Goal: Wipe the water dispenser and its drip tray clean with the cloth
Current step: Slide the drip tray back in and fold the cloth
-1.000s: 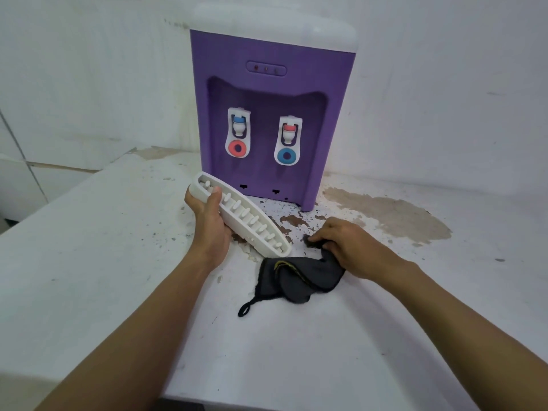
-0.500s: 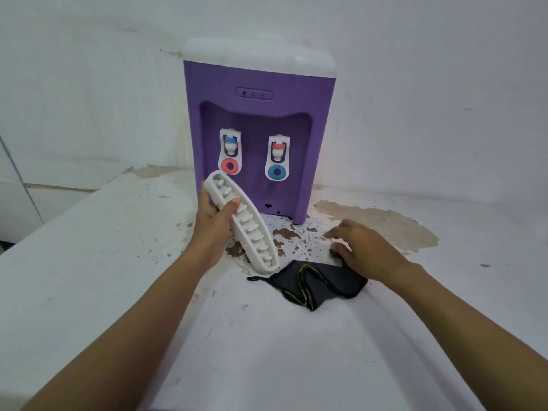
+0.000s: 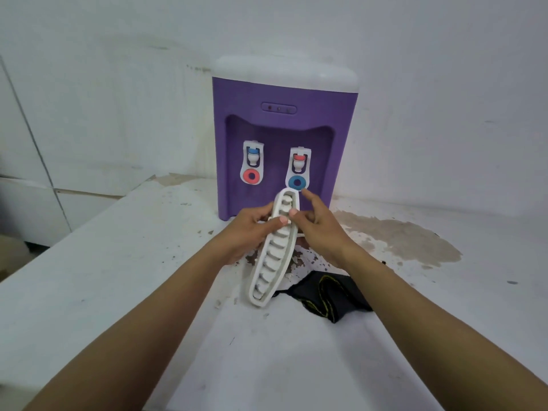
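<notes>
A purple water dispenser [image 3: 281, 132] with a white top and two taps stands at the back of the table. I hold its white slotted drip tray [image 3: 274, 256] up in front of it, tilted, long axis pointing towards me. My left hand [image 3: 252, 229] grips the tray's left edge near its far end. My right hand [image 3: 318, 229] pinches the right edge, with its forefinger stretched out. The dark cloth [image 3: 326, 295] with yellow stitching lies crumpled on the table under my right forearm, touched by neither hand.
The white table [image 3: 118, 277] has chipped, flaking paint and a large brown bare patch [image 3: 397, 238] to the right of the dispenser. A white wall rises behind it. The table's left edge drops off beside a lower white ledge [image 3: 29, 203].
My right hand has let go of the cloth and come up to the tray. The left hand has swung the tray upright and towards the middle. The cloth stays on the table.
</notes>
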